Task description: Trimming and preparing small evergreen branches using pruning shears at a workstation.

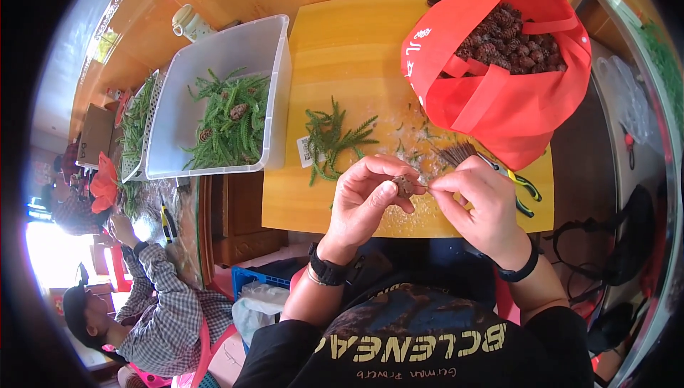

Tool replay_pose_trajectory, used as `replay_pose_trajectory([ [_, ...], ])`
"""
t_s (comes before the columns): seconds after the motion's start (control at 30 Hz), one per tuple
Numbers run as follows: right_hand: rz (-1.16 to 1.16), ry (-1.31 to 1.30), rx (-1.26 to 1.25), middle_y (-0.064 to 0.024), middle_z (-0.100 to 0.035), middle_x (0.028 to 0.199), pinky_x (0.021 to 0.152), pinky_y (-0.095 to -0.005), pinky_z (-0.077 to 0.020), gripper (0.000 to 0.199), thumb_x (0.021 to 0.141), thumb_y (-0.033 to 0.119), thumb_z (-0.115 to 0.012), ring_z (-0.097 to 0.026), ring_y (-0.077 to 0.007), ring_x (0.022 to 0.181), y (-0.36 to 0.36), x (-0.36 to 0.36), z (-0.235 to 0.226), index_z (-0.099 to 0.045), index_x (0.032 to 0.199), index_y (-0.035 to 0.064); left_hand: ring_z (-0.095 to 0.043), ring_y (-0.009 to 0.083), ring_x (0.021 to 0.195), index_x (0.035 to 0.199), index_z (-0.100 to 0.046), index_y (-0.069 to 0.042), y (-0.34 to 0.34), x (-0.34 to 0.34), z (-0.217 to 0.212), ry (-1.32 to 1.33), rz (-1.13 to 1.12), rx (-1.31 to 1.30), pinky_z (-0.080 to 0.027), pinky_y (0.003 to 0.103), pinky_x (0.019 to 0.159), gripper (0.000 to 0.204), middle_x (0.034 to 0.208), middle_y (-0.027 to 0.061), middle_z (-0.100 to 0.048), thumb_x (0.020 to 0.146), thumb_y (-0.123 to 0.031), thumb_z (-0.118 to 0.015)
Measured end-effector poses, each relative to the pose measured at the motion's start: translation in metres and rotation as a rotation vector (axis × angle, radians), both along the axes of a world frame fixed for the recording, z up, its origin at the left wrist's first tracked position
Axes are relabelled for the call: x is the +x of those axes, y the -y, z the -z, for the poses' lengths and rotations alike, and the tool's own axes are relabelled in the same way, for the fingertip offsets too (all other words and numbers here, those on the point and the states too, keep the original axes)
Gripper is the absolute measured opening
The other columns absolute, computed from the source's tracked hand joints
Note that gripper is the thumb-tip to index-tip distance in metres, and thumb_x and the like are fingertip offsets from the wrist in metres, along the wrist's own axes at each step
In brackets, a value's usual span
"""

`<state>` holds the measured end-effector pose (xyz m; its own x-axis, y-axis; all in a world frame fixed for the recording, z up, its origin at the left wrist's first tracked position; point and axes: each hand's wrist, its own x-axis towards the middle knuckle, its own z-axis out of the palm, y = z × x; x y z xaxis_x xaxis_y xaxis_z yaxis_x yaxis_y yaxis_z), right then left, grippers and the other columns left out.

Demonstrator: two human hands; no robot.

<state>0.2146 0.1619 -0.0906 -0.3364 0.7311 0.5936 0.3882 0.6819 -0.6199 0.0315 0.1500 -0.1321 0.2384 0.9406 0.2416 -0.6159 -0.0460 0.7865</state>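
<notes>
Over the near edge of the yellow table, my left hand [362, 199] is closed around a small brown pine cone [404, 187]. My right hand [483, 203] pinches a thin dark wire [423, 187] that runs to the cone's side; whether it is wound around the cone is too small to tell. Just beyond my hands lies a green artificial pine sprig [329, 138] with a white tag. A bundle of thin dark wires [456, 153] lies by my right hand, next to yellow-and-black pliers [526, 187] partly hidden behind it.
A red bag [499, 110] full of pine cones [509, 39] stands at the far right. To the left, a clear plastic bin [278, 96] holds green sprigs with cones. White crumbs litter the yellow table [349, 39]. A person in a checked shirt [167, 317] works at the left table.
</notes>
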Motion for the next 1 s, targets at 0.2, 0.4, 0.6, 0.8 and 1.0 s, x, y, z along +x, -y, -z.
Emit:
replay_pose_trajectory([
  [0.2, -0.008, -0.008, 0.016, -0.0055, -0.051, 0.067, 0.044, -0.0268, -0.0379, 0.019, 0.066, -0.006, -0.07, -0.051, -0.0167, 0.053, -0.003, 0.003, -0.003, -0.061, 0.078, 0.0052, -0.06, 0.0198, 0.089, 0.103, -0.055, 0.001, -0.003, 0.011, 0.001, -0.024, 0.002, 0.031, -0.055, 0.03, 0.069, 0.017, 0.104, 0.0148, -0.057, 0.088, -0.008, -0.057],
  [0.4, 0.0, 0.003, 0.003, -0.0051, -0.052, 0.067, 0.044, -0.0264, -0.0376, 0.02, 0.066, -0.005, -0.07, -0.051, -0.0166, 0.053, -0.004, 0.01, -0.004, -0.061, 0.079, 0.0054, -0.06, 0.0196, 0.088, 0.102, -0.056, 0.001, -0.005, 0.018, 0.0, 0.006, -0.006, 0.038, -0.055, 0.03, 0.068, 0.017, 0.103, 0.0155, -0.057, 0.088, -0.008, -0.057],
  [0.6, -0.002, -0.019, -0.083, -0.0057, -0.057, 0.069, 0.044, -0.0254, -0.0384, 0.021, 0.067, -0.005, -0.071, -0.053, -0.0159, 0.056, -0.005, 0.013, -0.006, -0.06, 0.081, 0.0057, -0.06, 0.0186, 0.086, 0.102, -0.055, 0.001, -0.008, 0.02, 0.001, 0.009, 0.014, 0.08, -0.053, 0.028, 0.065, 0.017, 0.102, 0.0148, -0.057, 0.088, -0.01, -0.056],
  [0.8, -0.065, 0.02, 0.01, -0.0054, -0.058, 0.069, 0.046, -0.0275, -0.0405, 0.022, 0.065, -0.004, -0.071, -0.055, -0.0186, 0.057, -0.012, 0.021, -0.009, -0.06, 0.081, 0.0058, -0.06, 0.0183, 0.082, 0.102, -0.055, 0.001, -0.008, 0.024, -0.005, 0.027, 0.094, 0.054, -0.05, 0.026, 0.061, 0.021, 0.097, 0.0129, -0.056, 0.09, -0.016, -0.055],
  [1.0, -0.148, 0.084, 0.116, -0.0046, -0.056, 0.067, 0.045, -0.0288, -0.041, 0.026, 0.062, -0.002, -0.074, -0.055, -0.0199, 0.054, -0.02, 0.028, -0.017, -0.061, 0.083, 0.0071, -0.058, 0.0167, 0.075, 0.101, -0.055, 0.001, -0.009, 0.025, -0.007, 0.059, 0.169, 0.03, -0.044, 0.022, 0.054, 0.023, 0.091, 0.0118, -0.054, 0.09, -0.02, -0.055],
])
